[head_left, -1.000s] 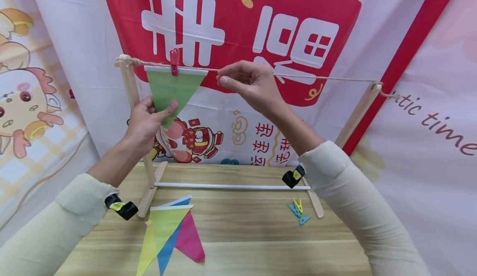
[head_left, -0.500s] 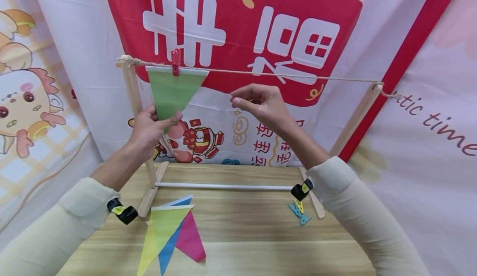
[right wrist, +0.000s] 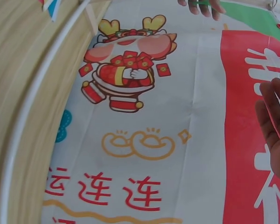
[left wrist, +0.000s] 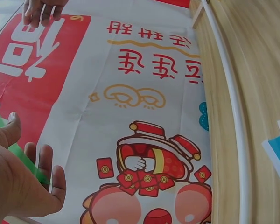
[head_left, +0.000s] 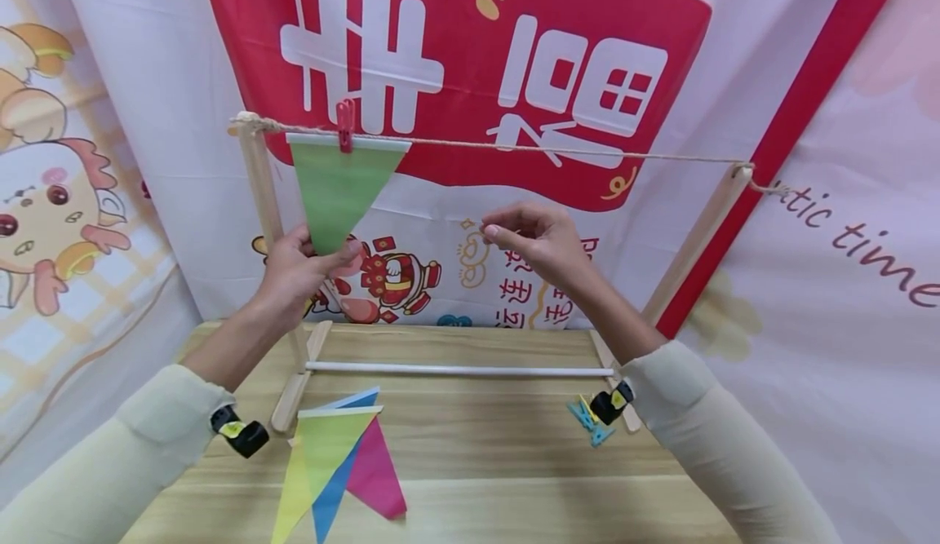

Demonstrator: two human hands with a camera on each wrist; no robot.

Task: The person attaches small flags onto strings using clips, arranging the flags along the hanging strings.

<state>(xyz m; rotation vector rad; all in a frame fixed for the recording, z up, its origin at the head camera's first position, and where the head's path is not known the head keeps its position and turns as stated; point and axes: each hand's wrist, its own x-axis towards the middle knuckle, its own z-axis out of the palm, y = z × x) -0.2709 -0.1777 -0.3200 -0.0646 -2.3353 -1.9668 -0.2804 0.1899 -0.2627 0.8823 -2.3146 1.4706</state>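
Note:
A green pennant (head_left: 340, 189) hangs from the twine (head_left: 470, 144) near its left end, clipped by a red clothespin (head_left: 345, 126). My left hand (head_left: 297, 271) is at the pennant's lower tip. In the left wrist view, the green tip (left wrist: 30, 164) lies between thumb and fingers, which stand apart. Below the twine, to the right of the pennant, my right hand (head_left: 539, 234) is in the air with fingers loosely bent and nothing between them. The right wrist view shows part of this right hand (right wrist: 276, 130) at its right edge.
Wooden posts (head_left: 259, 181) carry the twine, joined low down by a white rod (head_left: 455, 369). On the table (head_left: 499, 454) lie yellow (head_left: 326, 442), blue (head_left: 326, 503) and pink (head_left: 376, 475) pennants. Blue and yellow clothespins (head_left: 598, 433) lie by the right foot. A printed cloth (head_left: 426, 201) hangs behind.
My right hand has come away from the twine, moving down and to the right. My left hand has slid down slightly to the pennant's tip. The pennant stays clipped.

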